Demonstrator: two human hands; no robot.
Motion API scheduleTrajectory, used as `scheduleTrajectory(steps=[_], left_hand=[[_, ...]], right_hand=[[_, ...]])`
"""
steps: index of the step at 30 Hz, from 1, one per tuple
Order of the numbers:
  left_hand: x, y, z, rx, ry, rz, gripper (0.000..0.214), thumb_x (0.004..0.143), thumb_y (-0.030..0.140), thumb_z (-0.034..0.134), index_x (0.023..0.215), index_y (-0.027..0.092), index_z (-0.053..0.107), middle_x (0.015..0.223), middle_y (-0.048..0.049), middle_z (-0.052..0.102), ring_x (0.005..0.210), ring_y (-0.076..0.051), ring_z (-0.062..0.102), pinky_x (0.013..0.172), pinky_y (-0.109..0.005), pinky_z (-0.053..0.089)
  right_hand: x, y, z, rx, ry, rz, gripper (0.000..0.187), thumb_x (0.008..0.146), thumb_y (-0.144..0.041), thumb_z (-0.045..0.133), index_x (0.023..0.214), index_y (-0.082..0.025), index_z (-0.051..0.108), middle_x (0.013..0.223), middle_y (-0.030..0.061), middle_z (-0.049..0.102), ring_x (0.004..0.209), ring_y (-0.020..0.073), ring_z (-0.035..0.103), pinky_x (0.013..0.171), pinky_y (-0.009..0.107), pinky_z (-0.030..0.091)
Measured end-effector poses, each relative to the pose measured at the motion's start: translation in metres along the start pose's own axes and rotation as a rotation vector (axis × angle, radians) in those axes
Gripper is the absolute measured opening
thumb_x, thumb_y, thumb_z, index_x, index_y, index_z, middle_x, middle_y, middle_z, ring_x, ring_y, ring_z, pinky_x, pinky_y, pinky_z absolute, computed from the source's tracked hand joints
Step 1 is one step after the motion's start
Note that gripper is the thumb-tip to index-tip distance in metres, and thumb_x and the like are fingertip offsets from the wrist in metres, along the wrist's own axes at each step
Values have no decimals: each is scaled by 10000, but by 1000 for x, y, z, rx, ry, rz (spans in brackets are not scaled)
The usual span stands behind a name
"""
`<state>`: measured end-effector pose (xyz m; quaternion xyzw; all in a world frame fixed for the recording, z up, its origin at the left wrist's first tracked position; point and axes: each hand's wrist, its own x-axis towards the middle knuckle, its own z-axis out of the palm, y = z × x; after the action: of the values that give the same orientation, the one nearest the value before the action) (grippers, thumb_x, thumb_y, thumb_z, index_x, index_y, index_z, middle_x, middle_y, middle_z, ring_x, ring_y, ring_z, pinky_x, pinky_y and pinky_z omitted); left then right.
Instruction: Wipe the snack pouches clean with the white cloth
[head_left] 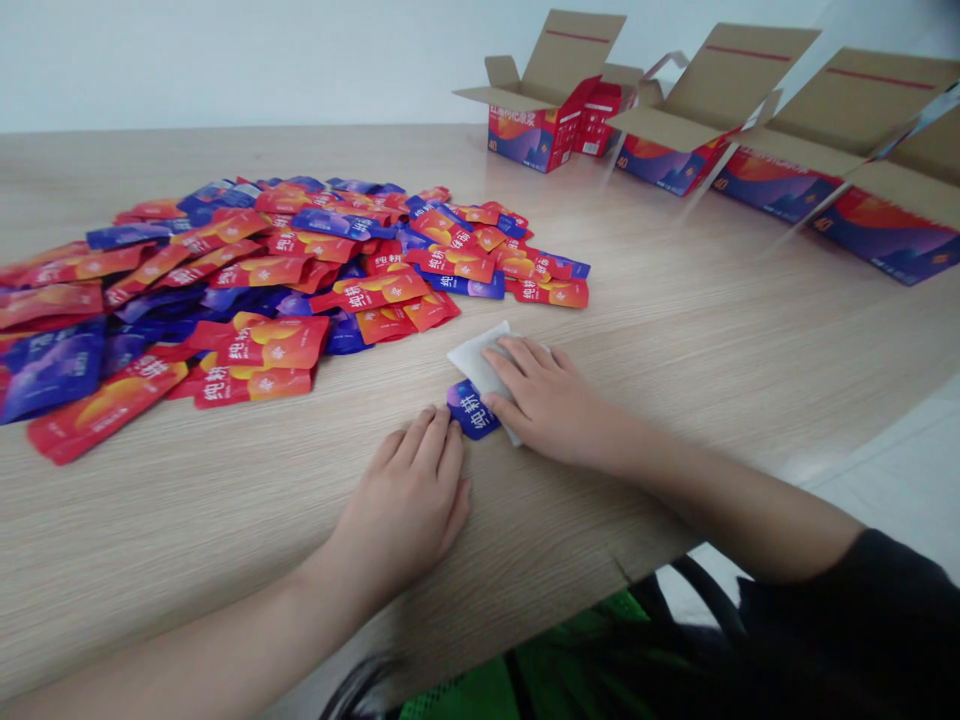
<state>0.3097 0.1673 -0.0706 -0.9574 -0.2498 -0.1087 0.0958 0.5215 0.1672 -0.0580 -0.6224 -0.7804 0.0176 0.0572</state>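
My right hand (541,398) lies flat, fingers stretched, on a small stack of sachets near the table's front: a white-backed sachet (474,356) on top and a blue sachet (470,409) showing under it. My left hand (409,497) rests palm down on the table, its fingertips touching the blue sachet's near edge. A large loose pile of red, orange and blue sachets (247,270) spreads over the left half of the wooden table (712,330), just beyond both hands.
Three open cardboard boxes with red and blue printed sides stand at the back right: one (547,120), a second (675,150) and a larger third (862,190). The table's front edge runs diagonally at the lower right, with floor beyond.
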Motion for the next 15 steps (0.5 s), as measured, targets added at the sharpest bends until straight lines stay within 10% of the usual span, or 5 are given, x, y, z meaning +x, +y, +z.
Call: scheduleTrajectory(steps=[15], left_hand=[[0,0,0,-18,4,-24,437,878,218,458,1184,-50,619,1239,-298,627,1187,-403,596,903,-507,556]], right_hand=[[-6,-8,-2,25,-15,-119,625,998,-527,365,1471,-121,415,1539,165,393,1400,324,350,1116,533,322]])
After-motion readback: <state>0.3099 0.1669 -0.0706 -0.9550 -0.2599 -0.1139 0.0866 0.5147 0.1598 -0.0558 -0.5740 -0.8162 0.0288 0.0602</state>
